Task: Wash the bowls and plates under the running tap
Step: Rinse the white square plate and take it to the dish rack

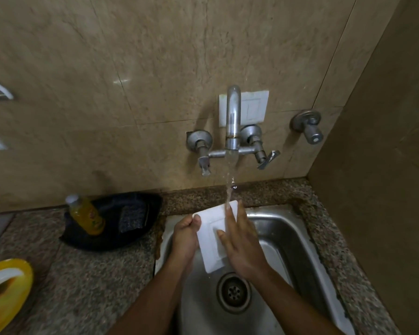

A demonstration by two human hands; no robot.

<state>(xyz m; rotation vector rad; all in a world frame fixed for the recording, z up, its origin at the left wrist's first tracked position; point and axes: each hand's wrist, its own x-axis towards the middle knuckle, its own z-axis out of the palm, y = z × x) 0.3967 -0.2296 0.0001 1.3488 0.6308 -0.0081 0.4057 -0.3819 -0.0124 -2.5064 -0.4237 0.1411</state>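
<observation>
A white square plate (209, 240) is held tilted over the steel sink (288, 240), its far corner at about twelve o'clock under the stream from the tap (233, 117) — likely so the water sheets down the face and drains off the low corner toward the drain (234, 291) at six. The left hand (185, 238) grips the plate's nine o'clock edge, thumb curled over the rim, steadying it. The right hand (240, 243) lies flat on the plate's face with fingers straight, holding nothing — it looks to be rubbing the surface clean. On the counter at nine o'clock from the sink a black tray (131, 235) keeps a yellow soap bottle (87, 215) and a scrub pad (132, 217) within reach; a yellow dish (22, 281) waits at the lower left
</observation>
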